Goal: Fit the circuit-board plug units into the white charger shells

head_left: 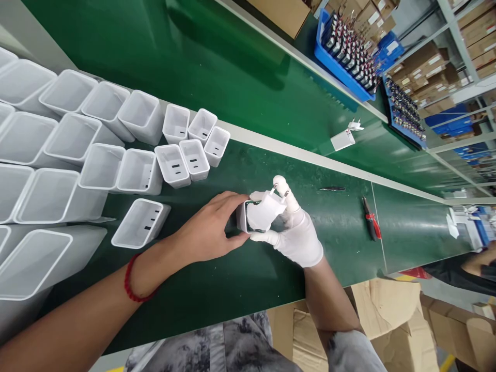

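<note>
My bare left hand (211, 227), with a red cord at the wrist, grips a white charger housing (243, 216) lying on the green mat. My right hand (294, 232), in a white glove, pinches the white plug cap (267, 209) with its two metal pins against the open end of that housing. Both hands meet at the middle of the mat, fingers closed on the parts. A little green circuit board shows between cap and housing.
Several empty white housings (139, 222) stand at the left, some small ones (196, 157) behind my hands. A finished charger (343, 138) lies on the far belt. Red-handled pliers (371, 219) and a black tool (332, 188) lie at right. Blue trays (341, 51) of parts sit behind. Cardboard boxes (387, 320) stand below.
</note>
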Motion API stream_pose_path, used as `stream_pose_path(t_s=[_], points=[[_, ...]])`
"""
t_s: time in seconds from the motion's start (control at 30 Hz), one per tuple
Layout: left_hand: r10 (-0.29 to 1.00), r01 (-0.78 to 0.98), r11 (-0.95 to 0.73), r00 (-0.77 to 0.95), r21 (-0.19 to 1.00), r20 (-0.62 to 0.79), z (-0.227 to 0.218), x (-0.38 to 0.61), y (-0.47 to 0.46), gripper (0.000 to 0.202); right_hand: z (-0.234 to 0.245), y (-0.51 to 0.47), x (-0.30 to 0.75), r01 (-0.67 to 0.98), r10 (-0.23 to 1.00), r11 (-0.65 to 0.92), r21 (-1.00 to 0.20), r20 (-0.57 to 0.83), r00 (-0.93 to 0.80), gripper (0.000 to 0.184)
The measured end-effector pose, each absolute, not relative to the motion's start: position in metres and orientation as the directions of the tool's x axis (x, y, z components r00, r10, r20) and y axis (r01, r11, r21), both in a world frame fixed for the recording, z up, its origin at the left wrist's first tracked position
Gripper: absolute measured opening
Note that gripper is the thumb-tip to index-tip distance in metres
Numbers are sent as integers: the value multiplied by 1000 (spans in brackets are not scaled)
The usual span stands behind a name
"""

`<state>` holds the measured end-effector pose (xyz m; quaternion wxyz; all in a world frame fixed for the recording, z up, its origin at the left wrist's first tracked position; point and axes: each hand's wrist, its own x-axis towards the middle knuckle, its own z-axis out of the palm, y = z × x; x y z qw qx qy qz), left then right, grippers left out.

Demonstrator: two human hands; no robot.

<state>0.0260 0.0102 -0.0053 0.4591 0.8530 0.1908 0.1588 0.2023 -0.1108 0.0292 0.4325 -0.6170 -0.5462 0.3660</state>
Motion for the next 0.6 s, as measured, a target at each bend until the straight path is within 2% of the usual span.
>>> stream_pose_path(t_s=[0.2, 0.47, 0.53, 0.6], points=[[456, 157, -518, 882, 841, 117, -5, 25, 11, 53, 29, -114, 201, 323, 982, -54, -945, 8, 187, 100], [430, 136, -585, 888, 799, 164, -7, 23, 10, 56, 28, -115, 196, 527, 971, 142, -838, 223, 92, 96], [422, 126, -588, 891, 799, 170, -7, 22, 9, 56, 28, -117, 197, 510, 973, 136, -850, 211, 93, 92], [416, 126, -582, 895, 803, 162, -6, 22, 8, 57, 26, -118, 199, 471, 987, 53, -880, 119, 111, 91]])
